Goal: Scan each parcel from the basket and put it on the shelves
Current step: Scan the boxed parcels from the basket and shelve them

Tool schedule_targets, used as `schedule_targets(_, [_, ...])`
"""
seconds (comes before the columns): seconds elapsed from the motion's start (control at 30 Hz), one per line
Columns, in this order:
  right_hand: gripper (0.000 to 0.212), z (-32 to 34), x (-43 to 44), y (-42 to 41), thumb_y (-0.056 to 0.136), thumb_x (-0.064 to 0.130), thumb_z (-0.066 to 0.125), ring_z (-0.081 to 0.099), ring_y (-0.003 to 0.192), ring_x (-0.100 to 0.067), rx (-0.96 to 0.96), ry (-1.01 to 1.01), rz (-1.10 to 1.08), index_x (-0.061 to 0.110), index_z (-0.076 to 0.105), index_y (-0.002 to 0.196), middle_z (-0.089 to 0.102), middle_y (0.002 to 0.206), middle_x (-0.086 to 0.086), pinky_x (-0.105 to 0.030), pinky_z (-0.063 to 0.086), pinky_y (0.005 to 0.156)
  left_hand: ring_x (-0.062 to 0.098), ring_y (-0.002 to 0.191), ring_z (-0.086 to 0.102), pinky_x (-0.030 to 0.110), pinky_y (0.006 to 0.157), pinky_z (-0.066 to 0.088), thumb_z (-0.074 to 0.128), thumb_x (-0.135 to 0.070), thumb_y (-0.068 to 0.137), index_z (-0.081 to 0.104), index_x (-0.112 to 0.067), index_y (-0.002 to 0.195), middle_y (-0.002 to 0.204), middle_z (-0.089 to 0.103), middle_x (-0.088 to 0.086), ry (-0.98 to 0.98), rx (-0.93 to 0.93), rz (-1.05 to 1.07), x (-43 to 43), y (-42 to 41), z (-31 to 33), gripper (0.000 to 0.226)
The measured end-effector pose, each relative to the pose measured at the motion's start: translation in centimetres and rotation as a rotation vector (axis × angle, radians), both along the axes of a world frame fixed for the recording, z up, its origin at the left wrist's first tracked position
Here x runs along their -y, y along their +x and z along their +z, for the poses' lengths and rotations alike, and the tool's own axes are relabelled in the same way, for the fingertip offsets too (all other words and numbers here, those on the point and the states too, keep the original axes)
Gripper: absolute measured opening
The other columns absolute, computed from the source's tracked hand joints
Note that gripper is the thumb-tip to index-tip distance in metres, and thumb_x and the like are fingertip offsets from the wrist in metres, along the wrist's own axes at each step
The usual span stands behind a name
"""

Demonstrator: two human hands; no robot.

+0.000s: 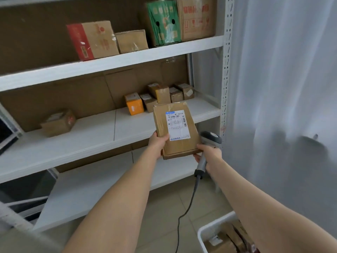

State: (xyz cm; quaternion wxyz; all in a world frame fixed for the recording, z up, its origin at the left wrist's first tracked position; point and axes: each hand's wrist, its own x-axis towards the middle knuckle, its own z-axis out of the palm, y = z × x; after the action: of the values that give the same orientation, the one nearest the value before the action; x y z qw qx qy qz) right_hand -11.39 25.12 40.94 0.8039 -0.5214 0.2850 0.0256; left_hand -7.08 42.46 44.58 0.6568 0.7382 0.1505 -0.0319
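Left hand (158, 141) grips a labelled parcel (176, 129) before the shelves (113, 61) — right hand (209, 155) grasps the scanner (209, 141); shelving likely follows.

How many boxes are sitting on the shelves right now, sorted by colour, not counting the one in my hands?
Brown boxes: 7
Brown box with a red end: 1
Green box: 1
Orange box: 1
Total: 10
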Motion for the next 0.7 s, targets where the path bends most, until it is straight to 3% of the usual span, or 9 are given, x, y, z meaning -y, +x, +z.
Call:
schedule_targets(0.13, [0.022, 0.9, -5.6, 2.0, 0.083, 0.008, 0.075, 0.067, 0.073, -0.027, 0.009, 0.013, 0.071, 0.010, 0.053, 0.081, 0.063, 0.082, -0.014, -0.039, 0.059, 0.081, 0.029, 0.120, 0.052, 0.050, 0.098, 0.047, 0.066, -0.020, 0.090, 0.041, -0.023, 0.140, 0.134, 0.054, 0.006, 0.018, -0.036, -0.031, -5.9, -0.5, 0.7, 0.056])
schedule_targets(0.3, [0.023, 1.6, -12.6, 5.4, 0.080, 0.005, 0.075, 0.068, 0.072, -0.029, 0.032, 0.016, 0.099, 0.008, 0.052, 0.080, 0.062, 0.077, -0.012, -0.041, 0.059, 0.080, 0.028, 0.110, 0.054, 0.043, 0.068, 0.057, 0.065, -0.017, 0.087, 0.042, -0.026, 0.132, 0.127, 0.053, 0.006, -0.051, -0.101, 0.017, -12.6, 1.2, 1.3, 0.051])
schedule_targets(0.5, [0.022, 1.4, -21.6, 12.9, 0.080, 0.006, 0.074, 0.063, 0.068, -0.029, 0.061, -0.042, 0.095, 0.009, 0.052, 0.078, 0.059, 0.074, -0.011, -0.044, 0.059, 0.082, 0.026, 0.107, 0.057, 0.041, 0.061, 0.059, 0.057, -0.006, 0.085, 0.046, -0.023, 0.124, 0.119, 0.056, 0.008, -0.150, -0.100, 0.019, -21.4, 7.5, 0.8, 0.043])
schedule_targets(0.7, [0.020, 1.7, -30.0, 20.9, 0.083, 0.009, 0.073, 0.067, 0.069, -0.027, 0.041, -0.027, 0.116, 0.011, 0.053, 0.083, 0.062, 0.079, -0.010, -0.035, 0.059, 0.071, 0.023, 0.100, 0.063, 0.031, 0.064, 0.059, 0.057, -0.004, 0.093, 0.051, -0.012, 0.130, 0.113, 0.063, 0.007, -0.236, -0.032, 0.044, -30.4, 14.7, 0.3, 0.038])
